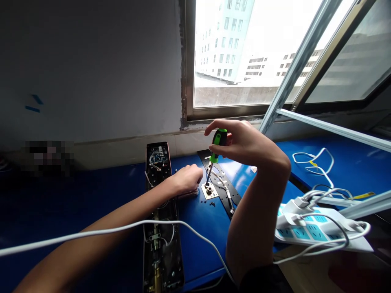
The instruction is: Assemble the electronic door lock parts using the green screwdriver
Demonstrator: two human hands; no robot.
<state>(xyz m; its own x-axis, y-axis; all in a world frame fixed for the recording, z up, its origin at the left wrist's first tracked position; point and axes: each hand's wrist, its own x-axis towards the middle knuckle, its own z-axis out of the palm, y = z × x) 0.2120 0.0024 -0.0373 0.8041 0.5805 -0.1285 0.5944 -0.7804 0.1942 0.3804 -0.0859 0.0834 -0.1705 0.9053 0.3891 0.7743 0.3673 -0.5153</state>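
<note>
My right hand (235, 140) holds a green and black screwdriver (218, 145), its shaft slanting down to a small pale square plate (209, 191) with a round metal part on it. Left of the plate, my left hand (189, 179) is closed; what its fingers hold, if anything, is hidden. A flat brownish item lies under that hand. Several small dark screws (212, 204) lie just below the plate. Behind the plate is a long black perforated panel (224, 179) with a wire bundle along it. My left forearm crosses an open black housing (163, 260) with a circuit board at its far end.
A white power strip (317, 230) with plugs and cables stands at the right. One white cable (122, 228) runs across the foreground over my left forearm. Metal frame bars (336, 128) cross the right side. A wall and window rise behind the blue table (195, 232).
</note>
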